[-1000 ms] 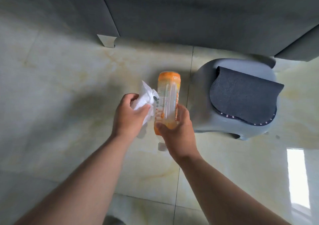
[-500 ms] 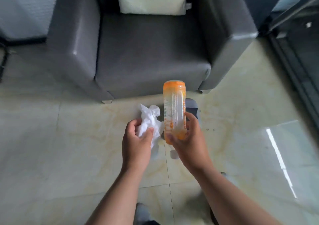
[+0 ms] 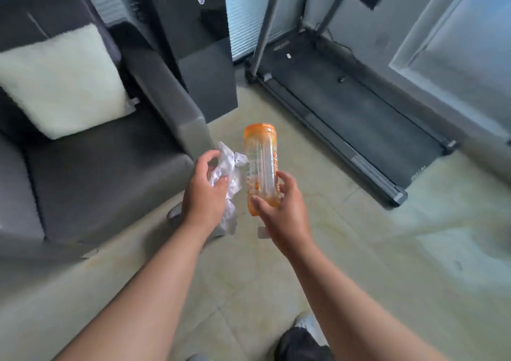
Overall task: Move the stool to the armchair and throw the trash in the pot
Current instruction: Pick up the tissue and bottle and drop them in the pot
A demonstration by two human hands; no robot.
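Note:
My left hand (image 3: 204, 194) is closed around a crumpled white tissue (image 3: 231, 167), held at mid-frame above the floor. Beside it, my right hand (image 3: 284, 211) grips the lower end of an empty orange plastic bottle (image 3: 261, 164), which points away from me. The grey armchair (image 3: 91, 167) with a cream cushion (image 3: 63, 84) fills the left side. Only a small grey sliver of the stool (image 3: 174, 214) shows under my left wrist, by the armchair's front corner. No pot is in view.
A black cabinet (image 3: 204, 81) stands right behind the armchair's arm. A treadmill (image 3: 345, 106) lies along the far right wall. Pale tiled floor (image 3: 387, 250) stretches ahead and to the right. My foot (image 3: 307, 338) shows at the bottom edge.
The view has lifted and swung right, from the floor and stool to the armchair, then the treadmill. Both hands keep the same hold on tissue and bottle.

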